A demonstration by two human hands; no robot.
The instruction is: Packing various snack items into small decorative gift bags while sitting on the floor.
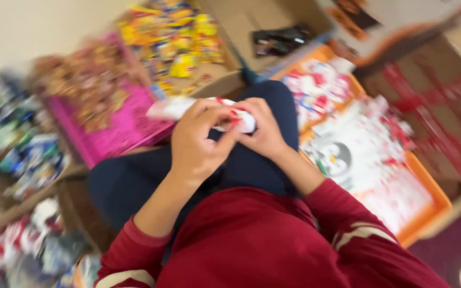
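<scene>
A white and red packet (pixel 214 112) is held between both hands above the lap, over dark trousers (pixel 134 181). The left hand (pixel 198 141) is closed around the middle of the packet, with the thumb and fingers pinching its upper edge. The right hand (pixel 265 133) is pressed against the packet's right end, its fingers curled over the wrapper. The two hands touch each other at the fingertips, and the packet's left end sticks out past the left hand. The picture is blurred by motion, so what is printed on the packet cannot be made out, and it seems to be a soft, flat wrapper rather than a box.

Both forearms are covered by dark red sleeves (pixel 134 250) with pale stripes near the cuffs.

Just beyond the grip, on the far side of the knees, a cardboard box (pixel 225 80) filled with yellow packets (pixel 177 42) is seen. To the left of the grip, a pink tray (pixel 118 130) heaped with brown sweets is set. To the right of the grip, an orange tray (pixel 428 197) holding white and red packets like the one in hand is placed beside the leg. Further left, well apart from the hands, shelves of mixed blue and green packets (pixel 22 144) are visible, though only as smeared colours.
</scene>
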